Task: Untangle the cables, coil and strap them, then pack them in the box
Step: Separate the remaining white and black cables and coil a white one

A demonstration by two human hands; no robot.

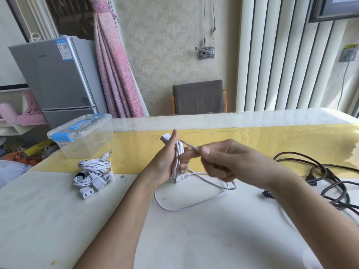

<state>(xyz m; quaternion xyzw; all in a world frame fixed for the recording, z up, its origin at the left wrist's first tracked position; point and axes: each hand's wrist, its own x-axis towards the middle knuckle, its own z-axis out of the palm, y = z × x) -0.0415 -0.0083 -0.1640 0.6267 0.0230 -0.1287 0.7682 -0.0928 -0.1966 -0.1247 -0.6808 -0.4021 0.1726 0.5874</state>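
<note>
Clear glossy plastic in the box (91,144), blue plastic on its clips (63,137). Smooth white plastic on the white cable (179,152), matt dark sheath on the black cable (318,172). Glossy smooth white on the table (58,220), yellow on its runner (252,144). Pink woven cloth in the curtain (114,74).

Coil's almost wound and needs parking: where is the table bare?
Bare: white table between the coiled white bundles and the near edge, left of the left forearm; the yellow strip between the clear box and left hand. Crowded: black cables on the right, loose white loop centre.
</note>
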